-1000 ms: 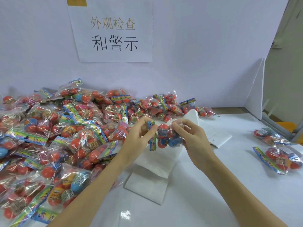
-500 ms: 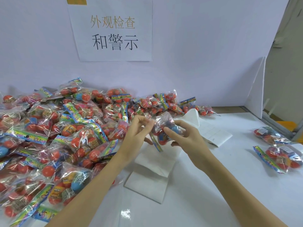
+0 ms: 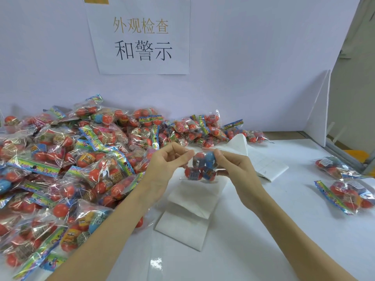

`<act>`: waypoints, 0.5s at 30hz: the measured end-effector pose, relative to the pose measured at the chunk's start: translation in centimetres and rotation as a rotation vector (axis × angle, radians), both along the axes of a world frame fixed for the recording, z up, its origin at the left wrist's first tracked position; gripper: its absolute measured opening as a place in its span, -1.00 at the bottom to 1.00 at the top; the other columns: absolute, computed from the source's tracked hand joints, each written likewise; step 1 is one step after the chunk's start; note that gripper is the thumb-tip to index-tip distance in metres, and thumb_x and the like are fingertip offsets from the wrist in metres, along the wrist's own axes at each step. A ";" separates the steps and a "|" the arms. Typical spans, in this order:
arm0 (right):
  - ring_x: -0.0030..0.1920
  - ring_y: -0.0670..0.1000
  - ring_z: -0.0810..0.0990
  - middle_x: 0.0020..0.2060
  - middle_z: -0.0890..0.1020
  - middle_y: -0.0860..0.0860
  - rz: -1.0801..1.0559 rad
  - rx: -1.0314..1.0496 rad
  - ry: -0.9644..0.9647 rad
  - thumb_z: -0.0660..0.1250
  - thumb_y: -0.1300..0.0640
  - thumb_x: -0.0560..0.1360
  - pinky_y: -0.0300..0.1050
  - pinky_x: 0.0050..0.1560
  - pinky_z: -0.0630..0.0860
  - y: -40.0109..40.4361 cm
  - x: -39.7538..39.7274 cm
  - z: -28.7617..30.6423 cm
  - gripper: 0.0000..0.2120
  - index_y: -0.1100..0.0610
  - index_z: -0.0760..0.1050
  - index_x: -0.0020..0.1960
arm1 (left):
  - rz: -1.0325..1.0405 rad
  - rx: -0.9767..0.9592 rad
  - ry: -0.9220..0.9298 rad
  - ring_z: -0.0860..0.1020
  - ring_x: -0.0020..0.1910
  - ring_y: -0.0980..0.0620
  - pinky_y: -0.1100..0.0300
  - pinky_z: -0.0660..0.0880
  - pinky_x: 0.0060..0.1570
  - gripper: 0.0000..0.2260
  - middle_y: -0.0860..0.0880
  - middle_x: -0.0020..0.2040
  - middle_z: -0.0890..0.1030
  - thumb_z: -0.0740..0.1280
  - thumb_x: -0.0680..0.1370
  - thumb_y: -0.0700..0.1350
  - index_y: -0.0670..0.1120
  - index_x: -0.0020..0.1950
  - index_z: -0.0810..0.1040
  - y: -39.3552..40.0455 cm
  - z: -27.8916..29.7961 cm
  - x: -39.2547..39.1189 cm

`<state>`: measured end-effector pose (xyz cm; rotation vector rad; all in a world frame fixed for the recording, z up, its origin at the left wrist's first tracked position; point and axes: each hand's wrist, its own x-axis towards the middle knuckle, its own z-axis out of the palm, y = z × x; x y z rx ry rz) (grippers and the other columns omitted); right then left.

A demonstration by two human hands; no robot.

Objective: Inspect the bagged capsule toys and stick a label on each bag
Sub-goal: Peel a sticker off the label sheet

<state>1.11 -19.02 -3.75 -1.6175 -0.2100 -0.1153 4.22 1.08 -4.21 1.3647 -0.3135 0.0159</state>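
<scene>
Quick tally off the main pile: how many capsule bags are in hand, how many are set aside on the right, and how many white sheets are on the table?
Clear bag of red and blue capsules, pinched by left hand and right hand: 1
Clear capsule bags set aside on the right: 2
White paper sheets: at least 2, overlapping
Total: 5

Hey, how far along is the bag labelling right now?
Early. Two clear bags of red capsules lie apart at right, seemingly done. Both hands, left hand and right hand, hold one clear bag of red and blue capsules. The big heap of bags remains.
</scene>
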 end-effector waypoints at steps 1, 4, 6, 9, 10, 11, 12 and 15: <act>0.06 0.02 0.73 0.05 0.77 0.01 0.004 0.046 -0.002 0.26 -0.06 0.69 -0.17 0.05 0.64 0.1 0.0 0.0 -0.70 -0.02 0.75 0.15 | -0.008 -0.022 0.008 0.56 -0.27 0.05 0.25 0.58 -0.10 -0.78 -0.03 -0.25 0.62 0.56 0.36 -0.03 -0.12 -0.16 0.63 0.0 0.1 0.0; 0.06 -0.03 0.73 0.07 0.77 0.02 0.018 0.134 0.030 0.24 -0.07 0.68 -0.28 0.00 0.60 0.6 -0.1 0.2 -0.69 -0.04 0.75 0.13 | -0.049 -0.092 0.031 0.54 -0.33 0.06 0.26 0.59 -0.14 -0.88 0.00 -0.28 0.58 0.54 0.39 -0.11 -0.07 -0.21 0.62 0.0 0.2 0.1; 0.04 0.00 0.74 0.07 0.76 0.04 0.006 0.175 0.079 0.21 -0.11 0.68 -0.26 -0.05 0.60 0.8 -0.1 0.2 -0.66 -0.03 0.74 0.14 | -0.034 -0.103 0.043 0.54 -0.32 0.05 0.26 0.59 -0.15 -0.88 -0.03 -0.26 0.58 0.52 0.41 -0.14 -0.08 -0.20 0.59 -0.1 0.3 0.0; 0.04 0.03 0.73 0.06 0.75 0.03 0.042 0.120 0.104 0.23 -0.17 0.66 -0.15 0.03 0.65 0.4 0.0 0.2 -0.63 0.01 0.68 0.23 | 0.040 -0.163 0.070 0.57 -0.26 0.06 0.29 0.59 -0.16 -0.89 -0.04 -0.23 0.61 0.47 0.47 -0.17 -0.14 -0.14 0.56 0.0 0.1 0.2; 0.07 0.05 0.74 0.07 0.75 0.03 0.075 0.087 0.105 0.29 -0.17 0.63 -0.09 0.10 0.66 0.3 0.0 0.3 -0.63 0.04 0.64 0.27 | 0.069 -0.173 0.071 0.59 -0.24 0.07 0.30 0.59 -0.16 -0.91 -0.03 -0.22 0.62 0.45 0.49 -0.19 -0.15 -0.11 0.56 0.2 0.1 0.3; 0.10 0.09 0.74 0.07 0.75 0.05 0.095 0.074 0.114 0.36 -0.16 0.58 -0.02 0.14 0.67 0.2 0.0 0.3 -0.59 0.08 0.60 0.29 | 0.086 -0.177 0.076 0.61 -0.23 0.07 0.30 0.60 -0.16 -0.92 -0.04 -0.21 0.63 0.44 0.52 -0.20 -0.17 -0.08 0.57 0.4 0.0 0.4; 0.11 0.12 0.73 0.06 0.75 0.08 0.094 0.087 0.133 0.43 -0.15 0.52 0.04 0.17 0.67 0.2 0.1 0.3 -0.54 0.11 0.57 0.29 | 0.081 -0.174 0.085 0.62 -0.22 0.06 0.28 0.60 -0.16 -0.93 -0.06 -0.19 0.63 0.44 0.54 -0.21 -0.17 -0.06 0.57 0.5 0.0 0.5; 0.06 0.13 0.71 -0.02 0.74 0.13 0.036 0.106 0.115 0.51 -0.08 0.42 0.16 0.20 0.62 0.1 0.1 0.3 -0.56 0.13 0.57 0.20 | -0.024 -0.149 0.123 0.63 -0.10 -0.04 0.14 0.61 -0.10 -0.79 -0.14 -0.02 0.61 0.45 0.50 -0.25 -0.20 0.11 0.55 0.4 0.1 0.6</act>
